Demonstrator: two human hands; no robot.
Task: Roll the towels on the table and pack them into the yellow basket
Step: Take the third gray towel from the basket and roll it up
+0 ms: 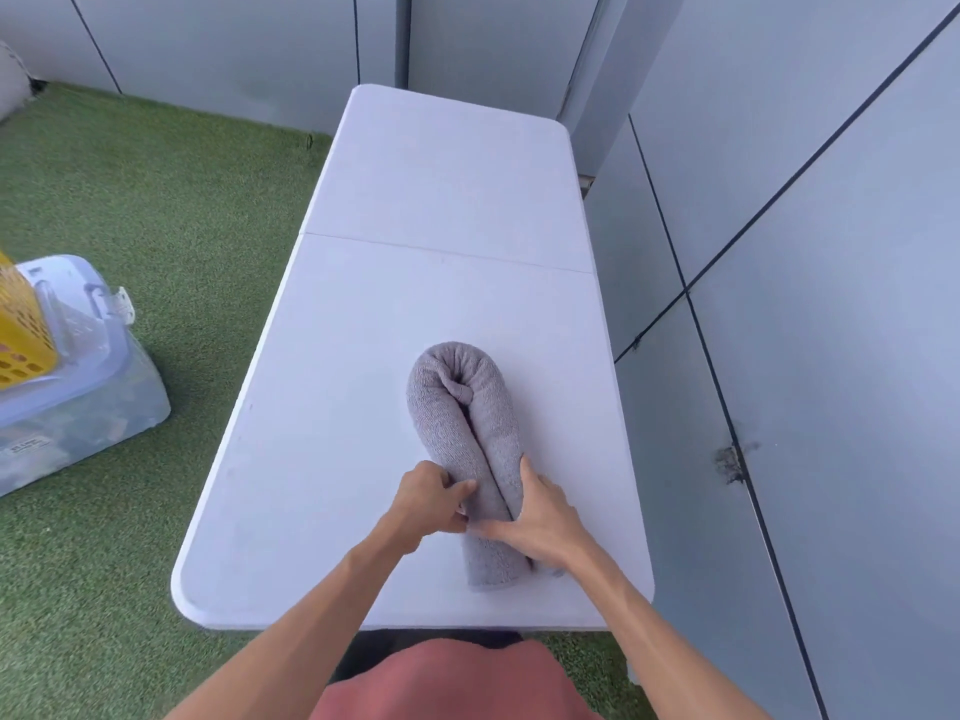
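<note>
Near the bottom centre of the frame, on the white desk (363, 356), we have one grey towel (467, 444) doubled over into a long hairpin, its fold at the far end and its two loose ends toward us. Its long axis runs up and down the frame, straight away from the body, so any rolling would travel from the near end toward the fold. Both hands sit at that near end: our left hand (428, 504) pinches the towel's left edge with fingers closed on the cloth, while our right hand (540, 517) lies flat and spread across the right limb, pressing rather than gripping. The yellow basket (23, 330) shows only partly at the left edge of the frame, down on a clear bin (88, 402) on the green turf — well apart from the towel, and on the left hand's side. No other towel shows on the desk.
</note>
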